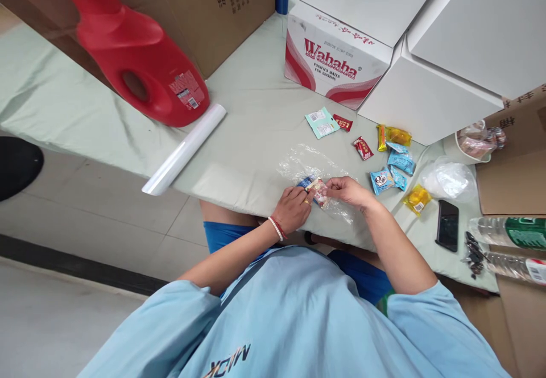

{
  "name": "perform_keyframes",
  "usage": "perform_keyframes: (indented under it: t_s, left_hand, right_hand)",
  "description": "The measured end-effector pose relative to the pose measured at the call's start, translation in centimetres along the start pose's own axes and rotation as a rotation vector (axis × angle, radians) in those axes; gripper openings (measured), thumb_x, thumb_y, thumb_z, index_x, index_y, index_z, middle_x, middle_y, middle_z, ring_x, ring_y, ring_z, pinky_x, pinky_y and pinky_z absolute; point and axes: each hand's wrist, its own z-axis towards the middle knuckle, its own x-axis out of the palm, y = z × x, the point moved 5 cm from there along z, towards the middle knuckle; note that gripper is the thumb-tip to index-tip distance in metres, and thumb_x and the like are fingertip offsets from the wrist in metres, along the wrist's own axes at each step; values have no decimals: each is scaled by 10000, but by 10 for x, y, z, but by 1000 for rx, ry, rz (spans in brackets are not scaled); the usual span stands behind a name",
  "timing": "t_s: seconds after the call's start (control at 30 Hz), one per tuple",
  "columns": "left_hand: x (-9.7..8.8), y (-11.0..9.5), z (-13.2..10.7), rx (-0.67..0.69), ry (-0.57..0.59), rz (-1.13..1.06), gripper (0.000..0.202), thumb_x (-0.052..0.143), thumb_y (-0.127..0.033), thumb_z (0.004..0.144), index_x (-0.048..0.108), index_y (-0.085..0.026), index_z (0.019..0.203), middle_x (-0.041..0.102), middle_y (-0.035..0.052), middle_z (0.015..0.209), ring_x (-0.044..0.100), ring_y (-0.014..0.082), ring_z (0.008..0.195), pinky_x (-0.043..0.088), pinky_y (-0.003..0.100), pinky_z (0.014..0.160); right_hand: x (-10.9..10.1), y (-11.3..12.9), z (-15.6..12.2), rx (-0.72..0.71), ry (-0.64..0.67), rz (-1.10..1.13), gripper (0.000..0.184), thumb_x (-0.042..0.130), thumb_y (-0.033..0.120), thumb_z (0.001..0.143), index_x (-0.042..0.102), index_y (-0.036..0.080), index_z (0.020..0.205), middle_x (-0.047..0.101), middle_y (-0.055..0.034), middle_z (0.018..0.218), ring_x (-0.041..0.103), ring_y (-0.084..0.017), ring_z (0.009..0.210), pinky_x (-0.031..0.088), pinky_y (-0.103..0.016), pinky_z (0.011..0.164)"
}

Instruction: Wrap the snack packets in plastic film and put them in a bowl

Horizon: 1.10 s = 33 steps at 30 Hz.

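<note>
At the table's near edge, a small beige-and-red snack packet [318, 189] lies between my two hands, with a blue packet [305, 182] right against its left side. My right hand [346, 190] pinches the right side of the beige-and-red packet between thumb and fingers. From the left, my left hand [294, 207] has its fingers curled over the packets' edge, gripping the same packet's near left corner. Under and around both packets spreads a crinkled sheet of clear plastic film [298, 161]. Part of each packet is hidden by my fingers.
A roll of film [185, 149] and a red jug [145, 65] stand to the left. Several snack packets [381, 180] lie right of my hands, near a phone [447, 225], a white cup [464, 148] and plastic bottles [507, 231]. Behind is a Wahaha carton [333, 62].
</note>
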Motion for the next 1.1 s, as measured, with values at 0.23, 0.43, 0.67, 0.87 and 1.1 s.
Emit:
perform_keyframes:
  t_s: [0.23,0.43,0.67,0.87,1.1]
  left_hand:
    - [0,0,-1,10,-5,-3,476,461,-254,1040,500,-104,1491,703,130,1058,605,277,1093,421,434,940]
    - [2,1,-1,-5,34,-19,463,477,-257,1025,534,-131,1467,700,138,1062,599,286,1125,421,437,954]
    - [0,1,-1,-14,13,1,434,439,-269,1047,560,-110,1432,707,138,1059,600,280,1109,409,426,943]
    - [2,1,0,-27,56,-14,452,427,-275,1044,536,-127,1456,701,149,1072,591,293,1119,411,419,914]
    - [0,0,-3,-36,56,-2,458,387,-282,1053,549,-133,1454,721,152,1062,613,293,1038,426,422,869]
  right_hand:
    - [2,8,-1,-77,-38,130,404,798,523,730,588,212,879,597,48,715,351,-72,530,239,-242,525]
    - [1,7,-1,-21,-50,280,497,849,485,677,565,229,995,618,48,810,361,-59,518,195,-230,472]
    - [-16,-3,1,-135,-333,185,565,875,480,615,577,229,1025,512,72,749,390,-90,584,296,-240,536]
    - [-10,-14,2,-68,-255,-90,497,779,585,700,664,196,988,473,70,630,414,-122,586,318,-269,574]
    - [-6,3,14,-118,-179,-203,371,723,547,772,731,186,861,549,26,596,470,-138,575,344,-270,555]
